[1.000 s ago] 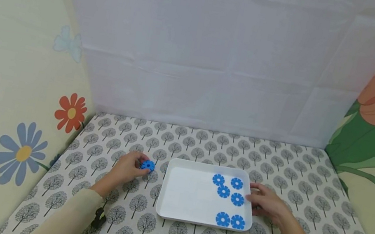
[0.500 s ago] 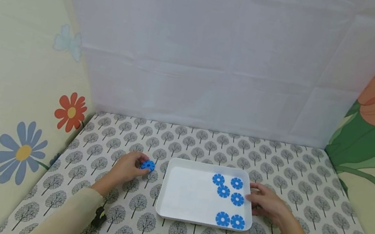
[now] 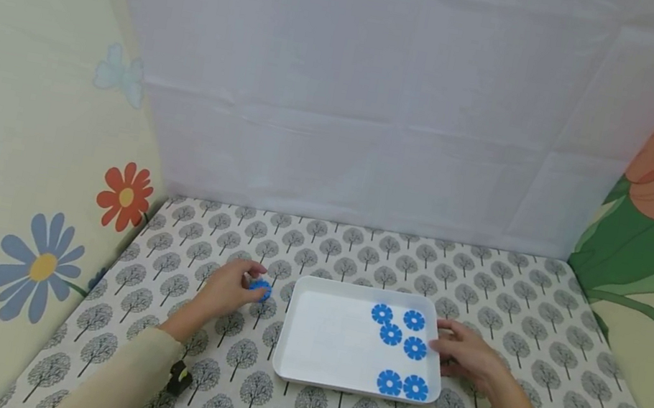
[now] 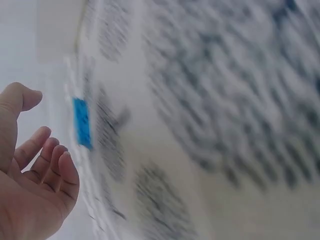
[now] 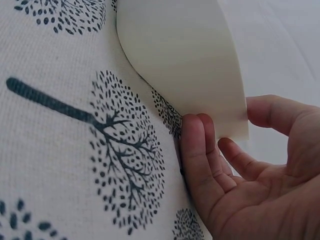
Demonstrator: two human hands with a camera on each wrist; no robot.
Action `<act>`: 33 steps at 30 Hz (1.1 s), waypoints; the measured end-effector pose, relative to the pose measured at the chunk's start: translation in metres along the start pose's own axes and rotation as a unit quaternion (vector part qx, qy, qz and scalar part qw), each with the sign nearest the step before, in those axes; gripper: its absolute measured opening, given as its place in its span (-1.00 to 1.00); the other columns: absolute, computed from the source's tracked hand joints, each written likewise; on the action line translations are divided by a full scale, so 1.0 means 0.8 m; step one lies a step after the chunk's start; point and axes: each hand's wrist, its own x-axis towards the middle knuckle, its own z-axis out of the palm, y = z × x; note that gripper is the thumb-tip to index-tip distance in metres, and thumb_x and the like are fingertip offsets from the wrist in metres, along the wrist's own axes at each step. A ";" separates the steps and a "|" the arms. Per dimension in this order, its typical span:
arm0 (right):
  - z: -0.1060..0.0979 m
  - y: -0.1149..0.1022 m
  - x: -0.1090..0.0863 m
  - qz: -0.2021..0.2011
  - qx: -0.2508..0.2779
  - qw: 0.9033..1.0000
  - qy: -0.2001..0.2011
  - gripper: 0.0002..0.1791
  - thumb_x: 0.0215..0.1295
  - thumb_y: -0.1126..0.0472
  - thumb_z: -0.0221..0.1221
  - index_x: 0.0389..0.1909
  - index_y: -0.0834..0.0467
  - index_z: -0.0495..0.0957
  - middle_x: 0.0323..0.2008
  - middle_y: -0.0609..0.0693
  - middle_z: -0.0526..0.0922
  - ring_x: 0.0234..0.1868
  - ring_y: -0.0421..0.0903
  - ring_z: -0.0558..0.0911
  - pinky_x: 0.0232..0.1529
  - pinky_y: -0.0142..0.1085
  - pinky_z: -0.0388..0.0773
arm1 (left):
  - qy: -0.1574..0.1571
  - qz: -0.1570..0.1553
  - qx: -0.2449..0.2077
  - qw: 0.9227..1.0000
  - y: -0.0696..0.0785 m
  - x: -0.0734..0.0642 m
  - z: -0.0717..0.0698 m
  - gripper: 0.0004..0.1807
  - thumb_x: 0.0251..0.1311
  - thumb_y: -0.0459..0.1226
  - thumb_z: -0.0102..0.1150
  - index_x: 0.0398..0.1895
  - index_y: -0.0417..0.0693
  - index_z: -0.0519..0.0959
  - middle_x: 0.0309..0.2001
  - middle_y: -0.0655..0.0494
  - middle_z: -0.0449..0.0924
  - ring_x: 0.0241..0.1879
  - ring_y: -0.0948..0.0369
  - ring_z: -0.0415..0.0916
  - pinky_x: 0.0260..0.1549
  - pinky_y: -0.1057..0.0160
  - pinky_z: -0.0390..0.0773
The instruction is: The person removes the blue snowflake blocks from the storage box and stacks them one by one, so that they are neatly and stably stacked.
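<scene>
Left fingers (image 4: 69,175) parted from disc (image 4: 82,122) edge.

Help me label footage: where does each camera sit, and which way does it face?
Head: worn on the head, facing forward and down at the white tray; left hand, right hand and sleeves show.
Left wrist: worn on that wrist, facing past the left hand to a blue disc and tree-print cloth.
Right wrist: worn on that wrist, facing the right hand gripping the white tray's edge.
Head and left wrist share the blue disc.
</scene>
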 end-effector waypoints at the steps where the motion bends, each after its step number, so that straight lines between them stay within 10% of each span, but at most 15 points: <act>1: 0.000 0.000 0.000 0.002 0.000 1.000 0.002 -0.25 0.40 0.24 0.23 0.51 0.29 0.13 0.27 0.36 0.48 -0.08 0.03 0.67 -0.15 -0.10 0.68 | 0.003 0.004 -0.001 1.000 0.006 -0.001 0.001 -0.54 0.20 -0.20 0.38 0.14 -0.18 0.58 -0.07 -0.04 0.56 -0.26 0.15 0.46 -0.40 0.24 0.49; 15: -0.001 0.002 0.000 -0.015 0.002 1.000 -0.013 -0.24 0.42 0.24 0.21 0.52 0.32 0.09 0.27 0.39 0.46 -0.06 0.01 0.67 -0.14 -0.07 0.68 | -0.045 0.077 -0.002 0.996 0.106 -0.021 0.037 -0.56 0.19 -0.16 0.41 0.12 -0.03 0.61 0.01 0.05 0.57 -0.18 0.19 0.46 -0.32 0.24 0.51; 33: -0.001 0.004 -0.002 -0.009 0.008 1.000 -0.008 -0.25 0.40 0.21 0.22 0.51 0.29 0.13 0.27 0.34 0.46 -0.10 0.01 0.67 -0.14 -0.10 0.68 | -0.142 0.142 0.004 0.980 0.168 -0.036 0.096 -0.53 0.22 -0.13 0.39 0.17 -0.06 0.58 0.03 0.04 0.57 -0.11 0.15 0.53 -0.17 0.26 0.55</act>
